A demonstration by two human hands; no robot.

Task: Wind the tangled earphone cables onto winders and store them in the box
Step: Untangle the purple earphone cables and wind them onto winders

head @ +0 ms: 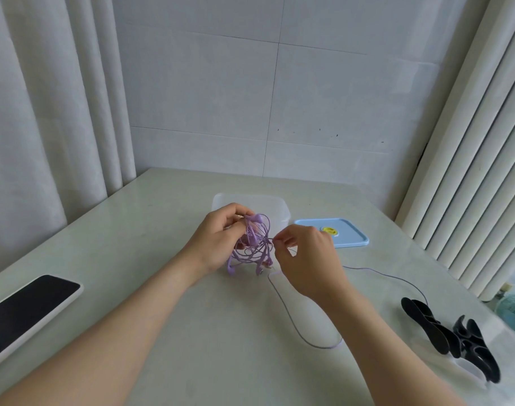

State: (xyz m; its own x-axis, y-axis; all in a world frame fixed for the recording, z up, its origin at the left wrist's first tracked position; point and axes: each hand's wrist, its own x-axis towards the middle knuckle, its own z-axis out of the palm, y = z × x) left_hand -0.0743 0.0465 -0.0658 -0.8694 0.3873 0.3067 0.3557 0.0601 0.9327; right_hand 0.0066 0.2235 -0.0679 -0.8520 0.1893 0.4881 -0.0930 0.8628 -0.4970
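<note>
A tangled purple earphone cable (255, 247) hangs in a bundle just above the pale table (168, 288). My left hand (218, 238) grips the top of the bundle. My right hand (306, 259) pinches one strand at the bundle's right side. A loose length of the cable (291, 315) trails over the table and loops back under my right wrist towards the right. Behind the hands stands a clear plastic box (276, 206), open, partly hidden by them. Several black winders (452, 338) lie at the right edge of the table.
The box's light blue lid (347, 235) with a yellow sticker lies to the right of the box. A phone (24, 312) with a dark screen lies at the near left. Curtains hang on the left, a ribbed white panel on the right.
</note>
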